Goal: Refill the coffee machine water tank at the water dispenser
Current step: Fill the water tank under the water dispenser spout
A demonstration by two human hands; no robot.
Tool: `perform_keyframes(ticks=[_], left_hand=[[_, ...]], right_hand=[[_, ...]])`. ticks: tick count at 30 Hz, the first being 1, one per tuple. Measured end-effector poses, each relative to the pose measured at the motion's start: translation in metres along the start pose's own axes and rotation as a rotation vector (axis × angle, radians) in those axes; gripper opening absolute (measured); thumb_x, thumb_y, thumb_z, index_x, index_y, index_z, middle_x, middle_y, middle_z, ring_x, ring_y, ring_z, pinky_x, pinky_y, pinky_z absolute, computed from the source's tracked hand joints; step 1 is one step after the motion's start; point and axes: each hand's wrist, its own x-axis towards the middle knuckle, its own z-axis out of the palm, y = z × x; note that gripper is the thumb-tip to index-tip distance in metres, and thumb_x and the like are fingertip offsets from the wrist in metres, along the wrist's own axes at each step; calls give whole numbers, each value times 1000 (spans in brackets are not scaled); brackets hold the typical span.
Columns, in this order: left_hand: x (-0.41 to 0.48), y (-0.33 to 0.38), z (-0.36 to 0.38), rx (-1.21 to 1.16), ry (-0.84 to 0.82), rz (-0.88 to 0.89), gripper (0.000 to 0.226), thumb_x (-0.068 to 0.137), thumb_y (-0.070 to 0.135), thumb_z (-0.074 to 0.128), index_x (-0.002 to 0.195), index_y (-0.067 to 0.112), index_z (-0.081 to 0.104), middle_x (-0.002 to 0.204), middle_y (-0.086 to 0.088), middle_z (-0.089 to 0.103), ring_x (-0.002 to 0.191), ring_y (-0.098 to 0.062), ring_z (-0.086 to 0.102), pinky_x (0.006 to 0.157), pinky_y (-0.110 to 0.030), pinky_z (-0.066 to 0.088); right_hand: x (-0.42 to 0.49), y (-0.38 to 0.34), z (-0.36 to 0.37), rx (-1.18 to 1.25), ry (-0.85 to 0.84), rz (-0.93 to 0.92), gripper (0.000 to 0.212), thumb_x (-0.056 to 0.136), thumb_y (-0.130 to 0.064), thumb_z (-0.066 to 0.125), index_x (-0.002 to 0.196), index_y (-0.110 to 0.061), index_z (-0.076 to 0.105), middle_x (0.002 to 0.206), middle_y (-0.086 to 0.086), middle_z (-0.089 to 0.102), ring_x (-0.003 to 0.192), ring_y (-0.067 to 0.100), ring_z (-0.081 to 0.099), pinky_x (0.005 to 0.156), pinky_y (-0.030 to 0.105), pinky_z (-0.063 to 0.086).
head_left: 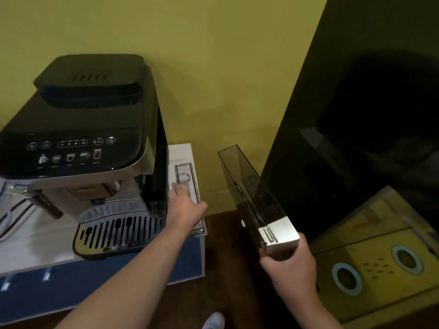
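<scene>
A black and silver coffee machine [83,143] stands on a white counter at the left. My right hand [288,264] grips the silver front end of the long, smoky transparent water tank [251,193], held tilted in the air to the right of the machine. My left hand [185,205] reaches to the machine's right side and rests on a clear tank lid [190,186] that lies flat on the counter; whether the fingers grip it cannot be told. The water dispenser [384,262], with a yellowish top and two round blue-ringed buttons, sits at the lower right.
A tall black panel [356,115] rises at the right, just behind the tank. The yellow-green wall [213,67] is behind everything. The counter's blue front edge [118,276] runs along the lower left. The dark wooden floor [225,269] and a white shoe [213,320] show below.
</scene>
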Motion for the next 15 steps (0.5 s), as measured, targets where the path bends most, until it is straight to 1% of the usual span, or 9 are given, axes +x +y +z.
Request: perform_keyframes(ticks=[2,5,7,9,11,13,15], left_hand=[[15,-4,9,91,0,-7,99,80,35,66,155,3,9,149,-19,28,129,-35,43,99,-40,46],[33,-13,21,213,-38,-9,91,87,30,58,153,-6,6,150,-25,26,136,-38,31,108,-42,36],[43,-17,27,273,-52,-13,86,88,26,52,151,-9,5,150,-26,27,136,-39,29,110,-43,33],[51,-19,31,312,-59,-27,82,89,23,49,150,-11,6,149,-27,29,134,-39,31,109,-44,34],[57,-20,35,346,-63,-34,80,89,22,48,149,-12,8,148,-27,30,132,-40,33,107,-45,36],[62,-22,36,357,-62,-46,77,89,21,48,148,-13,10,147,-28,30,131,-40,34,106,-46,36],[65,-24,37,359,-70,-51,76,89,21,47,147,-14,12,147,-28,31,130,-41,33,106,-46,36]], right_hand=[[9,0,6,-18,3,25,75,63,-4,85,126,-24,50,98,-14,55,105,14,54,87,32,51],[20,0,11,-32,-1,64,77,63,-3,86,127,-24,50,102,-8,57,106,15,54,91,36,52],[27,1,13,-42,-4,82,77,63,-3,86,128,-25,49,103,-6,57,107,16,54,92,37,52],[32,3,15,-49,-7,89,78,62,-3,86,128,-25,49,105,-6,59,108,17,55,93,39,52],[35,5,19,-52,-5,89,77,62,-4,86,126,-27,50,100,-13,57,106,14,55,90,35,52],[38,5,21,-47,5,81,74,62,-4,86,120,-33,48,95,-21,53,98,8,54,83,27,49],[40,4,21,-37,1,71,73,63,-3,85,113,-38,45,93,-22,52,87,2,53,76,20,46]])
